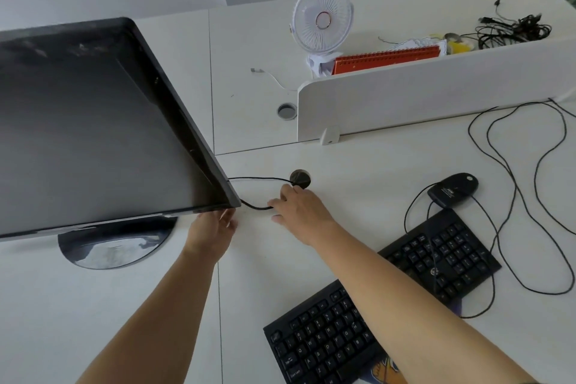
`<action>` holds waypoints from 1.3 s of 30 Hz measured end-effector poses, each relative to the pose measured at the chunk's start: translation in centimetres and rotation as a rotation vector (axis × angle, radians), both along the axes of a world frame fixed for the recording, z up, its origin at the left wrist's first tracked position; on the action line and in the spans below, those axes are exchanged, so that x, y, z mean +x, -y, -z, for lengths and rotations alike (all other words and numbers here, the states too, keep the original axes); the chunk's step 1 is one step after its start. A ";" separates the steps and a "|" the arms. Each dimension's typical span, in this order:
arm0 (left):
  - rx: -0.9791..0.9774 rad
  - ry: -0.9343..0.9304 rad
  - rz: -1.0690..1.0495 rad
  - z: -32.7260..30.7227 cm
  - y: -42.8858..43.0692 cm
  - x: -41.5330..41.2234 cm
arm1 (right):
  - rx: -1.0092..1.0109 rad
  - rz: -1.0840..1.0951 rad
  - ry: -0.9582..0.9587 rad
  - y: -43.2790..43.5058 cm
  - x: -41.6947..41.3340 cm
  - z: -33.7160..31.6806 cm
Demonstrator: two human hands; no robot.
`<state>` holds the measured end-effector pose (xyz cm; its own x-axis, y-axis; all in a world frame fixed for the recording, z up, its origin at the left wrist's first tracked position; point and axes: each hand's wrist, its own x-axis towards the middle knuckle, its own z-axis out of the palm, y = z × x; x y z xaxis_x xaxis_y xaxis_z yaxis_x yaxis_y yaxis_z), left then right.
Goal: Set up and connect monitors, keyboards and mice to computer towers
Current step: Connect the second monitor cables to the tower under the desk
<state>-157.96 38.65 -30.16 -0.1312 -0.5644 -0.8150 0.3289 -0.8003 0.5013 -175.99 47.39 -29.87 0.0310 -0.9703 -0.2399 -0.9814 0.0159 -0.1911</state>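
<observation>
A black monitor [93, 134] stands on its round base [115, 246] at the left of the white desk [374, 159], screen dark. My left hand [212, 227] grips its lower right corner. A thin black cable [255, 179] runs from behind that corner toward a round desk grommet hole [300, 178]. My right hand [299, 209] holds the cable's lower loop just in front of the hole. A black keyboard [374, 299] lies tilted at the lower right, partly under my right forearm. A black mouse [453, 188] sits beyond it, its long cord [511, 196] looping over the desk.
A white divider panel [436, 93] crosses the desk behind the mouse. Behind it stand a white desk fan [322, 20], an orange notebook [386, 59] and a tangle of black cables [514, 29]. A second grommet hole [286, 111] and a white cord [274, 78] lie left of the panel.
</observation>
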 end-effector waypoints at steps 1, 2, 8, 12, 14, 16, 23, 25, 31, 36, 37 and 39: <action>-0.048 0.004 0.042 0.1 0.0 -0.2 | -0.031 -0.019 0.004 -0.1 0.0 -0.1; -0.082 -0.025 0.037 0.4 0.0 -0.3 | -0.044 -0.036 0.014 0.0 0.0 -0.1; -0.254 -0.052 0.059 -0.2 -0.9 -2.3 | -0.161 0.288 0.115 1.4 -2.2 -0.6; -0.286 0.037 0.174 0.1 -1.2 -2.6 | -0.036 0.431 0.047 1.9 -2.9 -0.4; -0.321 0.109 0.248 0.4 -1.4 -2.6 | -0.065 0.367 0.009 1.2 -2.8 -0.1; -0.331 0.193 0.254 0.7 -1.6 -2.8 | -0.130 0.304 0.043 0.3 -2.2 0.3; -0.411 0.512 0.502 1.1 -2.8 -3.2 | 0.082 0.173 -0.107 -0.5 -0.3 1.1; -0.431 0.590 0.558 0.9 -4.0 -2.3 | 0.125 0.242 -0.054 -1.3 0.2 0.8; -0.784 1.009 0.885 -2.8 -8.6 2.2 | 0.062 0.553 0.232 -7.0 2.7 -2.8; -1.132 0.977 0.941 -7.3 -10.2 2.2 | -0.074 0.638 0.192 -11.7 4.9 -8.1; -1.194 0.952 0.948 -8.5 -10.5 2.0 | -0.094 0.660 0.181 -12.5 5.1 -9.4; -1.299 0.903 0.936 -11.2 -11.1 1.8 | -0.135 0.704 0.174 -13.8 5.5 -12.0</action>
